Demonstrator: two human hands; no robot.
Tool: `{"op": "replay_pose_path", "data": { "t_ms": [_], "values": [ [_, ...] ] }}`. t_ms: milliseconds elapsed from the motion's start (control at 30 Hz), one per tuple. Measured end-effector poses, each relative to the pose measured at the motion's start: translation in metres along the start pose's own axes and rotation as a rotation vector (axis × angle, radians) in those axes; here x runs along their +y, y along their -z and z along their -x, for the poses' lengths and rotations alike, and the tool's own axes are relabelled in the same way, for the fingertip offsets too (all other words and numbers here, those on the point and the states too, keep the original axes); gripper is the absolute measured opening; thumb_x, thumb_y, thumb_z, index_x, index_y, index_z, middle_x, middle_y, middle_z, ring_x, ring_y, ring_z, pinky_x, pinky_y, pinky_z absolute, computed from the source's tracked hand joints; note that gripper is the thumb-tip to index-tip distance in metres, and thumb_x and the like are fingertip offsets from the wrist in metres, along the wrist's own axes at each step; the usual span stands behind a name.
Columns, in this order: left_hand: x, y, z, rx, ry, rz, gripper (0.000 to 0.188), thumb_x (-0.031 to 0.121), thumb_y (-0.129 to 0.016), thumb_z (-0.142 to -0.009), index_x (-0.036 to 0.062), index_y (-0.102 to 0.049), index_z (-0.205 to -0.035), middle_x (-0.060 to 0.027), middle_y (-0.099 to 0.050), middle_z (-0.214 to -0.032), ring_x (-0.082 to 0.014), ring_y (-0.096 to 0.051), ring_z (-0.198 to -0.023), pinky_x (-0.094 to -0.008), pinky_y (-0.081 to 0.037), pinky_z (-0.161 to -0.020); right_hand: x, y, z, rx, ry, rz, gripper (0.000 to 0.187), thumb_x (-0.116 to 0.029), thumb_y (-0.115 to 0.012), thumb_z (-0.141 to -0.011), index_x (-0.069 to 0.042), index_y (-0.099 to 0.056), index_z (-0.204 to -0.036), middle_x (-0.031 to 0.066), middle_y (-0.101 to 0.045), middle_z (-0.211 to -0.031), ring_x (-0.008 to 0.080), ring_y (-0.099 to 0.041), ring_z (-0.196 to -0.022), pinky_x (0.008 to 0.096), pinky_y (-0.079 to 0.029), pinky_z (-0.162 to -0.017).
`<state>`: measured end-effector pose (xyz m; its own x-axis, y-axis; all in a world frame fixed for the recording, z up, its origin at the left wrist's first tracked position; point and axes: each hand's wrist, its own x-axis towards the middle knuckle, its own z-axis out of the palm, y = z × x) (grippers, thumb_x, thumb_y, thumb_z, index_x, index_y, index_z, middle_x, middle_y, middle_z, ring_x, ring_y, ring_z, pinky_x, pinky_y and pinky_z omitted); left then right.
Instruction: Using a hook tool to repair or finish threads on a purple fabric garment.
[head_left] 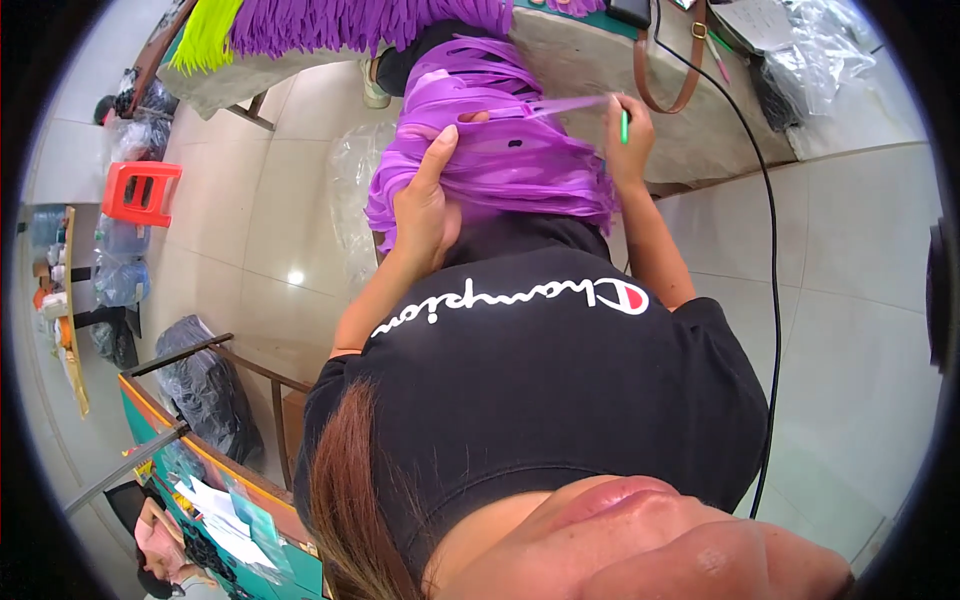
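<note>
A heap of glossy purple fabric strips (530,180) lies across my lap, with a small dark oval spot near its middle. My left hand (425,205) grips the left side of the heap, thumb up, the other fingers partly hidden under the strips. Off to the right, my right hand (628,140) is closed on the end of a thin, see-through purple strip (570,104), drawn taut from the heap. A slim green stick-like tool (625,126) also shows in that hand; its kind cannot be made out.
Purple and yellow-green fringe (210,35) hangs over a cloth-covered table ahead. A brown strap (672,100) and a black cable (765,190) hang at the right. Leftward stand a red stool (143,194) and black bags (205,385). Another person (160,540) is at the lower left.
</note>
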<state>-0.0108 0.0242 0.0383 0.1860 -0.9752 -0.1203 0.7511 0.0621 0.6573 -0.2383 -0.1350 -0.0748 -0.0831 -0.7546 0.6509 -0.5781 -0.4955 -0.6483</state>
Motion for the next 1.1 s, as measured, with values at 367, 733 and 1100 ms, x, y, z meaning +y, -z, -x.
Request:
{"op": "replay_pose_path", "data": {
  "t_ms": [367, 733, 1100],
  "values": [
    [-0.005, 0.004, -0.004, 0.068, -0.002, -0.013, 0.032, 0.017, -0.058, -0.091, -0.0011, -0.056, -0.117, -0.0144, -0.062, -0.116, -0.0225, -0.057, -0.11, -0.0366, -0.04, -0.101, 0.307, 0.068, 0.129, -0.162, -0.72, 0.735, 0.017, -0.011, -0.057, -0.08, 0.003, -0.065, -0.083, 0.0274, -0.061, -0.091, 0.0428, -0.061, -0.083, 0.0485, -0.051, -0.071],
    [-0.007, 0.006, -0.007, 0.132, -0.05, -0.029, 0.034, 0.018, -0.061, -0.09, -0.0021, -0.055, -0.117, -0.017, -0.062, -0.114, -0.0226, -0.058, -0.107, -0.0354, -0.04, -0.1, 0.303, 0.068, 0.1, -0.347, -0.508, 0.974, 0.017, -0.012, -0.059, -0.082, 0.003, -0.064, -0.087, 0.0217, -0.064, -0.092, 0.0361, -0.064, -0.088, 0.0425, -0.052, -0.075],
    [-0.014, 0.016, -0.016, 0.229, -0.094, -0.063, 0.031, 0.017, -0.061, -0.09, -0.0026, -0.057, -0.113, -0.0166, -0.063, -0.111, -0.0215, -0.06, -0.103, -0.0338, -0.043, -0.097, 0.018, 0.028, 0.012, -0.557, -0.368, -0.185, 0.024, -0.022, -0.059, -0.09, 0.0, -0.066, -0.094, 0.0075, -0.061, -0.071, 0.0118, -0.061, -0.066, 0.0271, -0.046, -0.061]
  ]
}}
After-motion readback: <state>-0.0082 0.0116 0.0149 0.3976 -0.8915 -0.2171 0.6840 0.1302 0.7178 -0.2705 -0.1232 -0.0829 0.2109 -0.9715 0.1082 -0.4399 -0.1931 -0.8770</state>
